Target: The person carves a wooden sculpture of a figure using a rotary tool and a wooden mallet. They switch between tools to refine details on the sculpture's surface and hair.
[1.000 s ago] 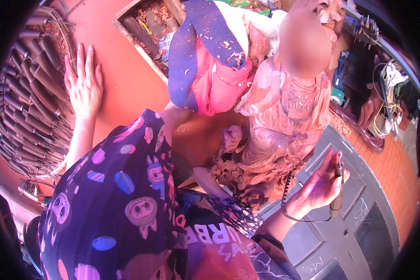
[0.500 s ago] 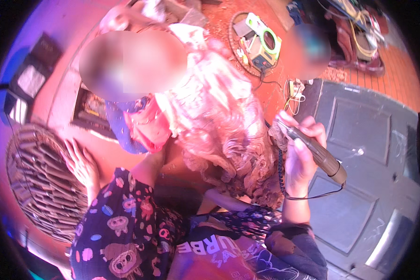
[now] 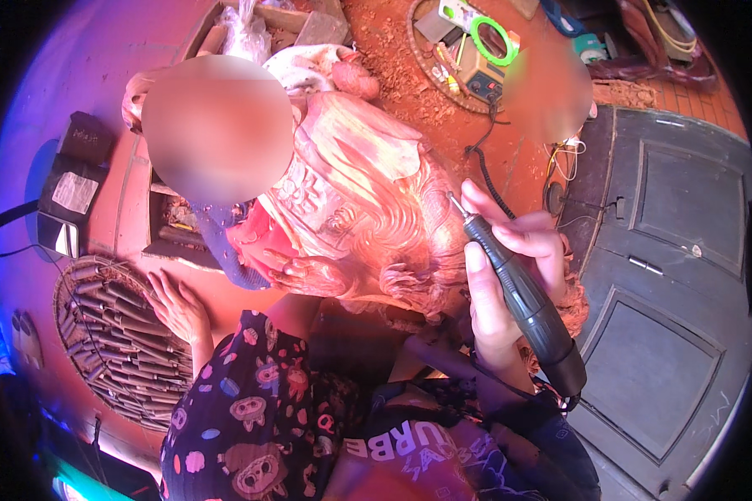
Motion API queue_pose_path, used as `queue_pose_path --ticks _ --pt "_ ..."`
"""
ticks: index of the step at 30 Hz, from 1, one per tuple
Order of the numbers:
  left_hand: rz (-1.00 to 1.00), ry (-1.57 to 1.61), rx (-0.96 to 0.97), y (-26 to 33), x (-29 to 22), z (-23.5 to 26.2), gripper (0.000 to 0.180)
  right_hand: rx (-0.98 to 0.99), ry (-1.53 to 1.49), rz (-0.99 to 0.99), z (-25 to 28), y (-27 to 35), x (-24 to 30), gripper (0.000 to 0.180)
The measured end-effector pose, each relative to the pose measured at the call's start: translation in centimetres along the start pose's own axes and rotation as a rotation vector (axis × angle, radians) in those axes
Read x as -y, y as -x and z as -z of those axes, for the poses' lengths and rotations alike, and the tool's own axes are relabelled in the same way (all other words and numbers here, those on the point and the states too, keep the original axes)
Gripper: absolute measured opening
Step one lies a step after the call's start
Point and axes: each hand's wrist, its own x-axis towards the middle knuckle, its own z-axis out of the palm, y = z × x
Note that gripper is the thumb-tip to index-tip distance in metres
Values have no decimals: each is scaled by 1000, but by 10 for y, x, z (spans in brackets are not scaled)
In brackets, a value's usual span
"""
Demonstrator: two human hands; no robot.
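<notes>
A dark handheld rotary tool [image 3: 530, 305] with a thin metal bit is gripped in my right hand [image 3: 501, 321], its bit pointing up and left. Just beyond the bit lies a large reddish wood carving [image 3: 368, 184] with flowing folds and curls; I cannot tell whether the bit touches it. My left hand [image 3: 180, 309] is spread with nothing in it, low at the left. Beside it stands a round woven basket [image 3: 61, 305] filled with rows of carving chisels [image 3: 125, 338].
A tray [image 3: 416, 58] at the back holds a control box [image 3: 480, 79] and a green ring [image 3: 494, 40]. Its coiled cable [image 3: 486, 171] runs toward me. A grey panelled door [image 3: 652, 334] lies at the right. Wood shavings [image 3: 393, 92] litter the floor behind the carving.
The view has shifted. My right hand has swung the rotary tool to a steeper angle, its bit now nearer the carving. My left hand stays spread beside the basket.
</notes>
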Motion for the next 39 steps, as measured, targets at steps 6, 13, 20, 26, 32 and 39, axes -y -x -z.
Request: queue_pose_path --ticks 6,13,20,26,32,39 --pt "-13 41 -44 -4 -4 6 47 -6 89 34 -3 0 -3 20" --pt "14 45 -14 -3 -7 7 48 -34 69 7 -4 1 -2 21" --pt "2 74 -49 -3 -5 3 47 -9 105 34 -4 2 -4 21" --pt "25 48 -26 -1 -4 1 47 17 93 34 -3 1 -8 28" --pt "22 49 -27 -1 -5 1 47 43 158 48 -2 1 -7 24" --pt "18 56 -34 -1 -5 2 46 112 241 54 0 -1 -4 22"
